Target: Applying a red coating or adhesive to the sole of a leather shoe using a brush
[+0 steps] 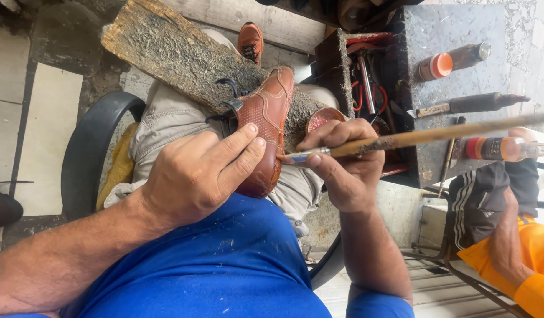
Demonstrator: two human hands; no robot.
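Observation:
A reddish-brown leather shoe (266, 112) lies on a worn wooden board (172, 53) across my lap. My left hand (198, 174) grips the shoe from its near side, fingers pressed on the upper. My right hand (343, 162) holds a long wooden-handled brush (413, 138) whose metal ferrule and tip touch the shoe's edge by the sole. A small round tin lid (323, 116) shows just behind my right fingers.
A dark metal toolbox (401, 94) with scissors, tools and orange-capped bottles (443, 63) stands at the right. Another person in orange sits at the far right (513, 247). My foot in an orange shoe (250, 41) rests ahead. A black chair rim (89, 147) curves at the left.

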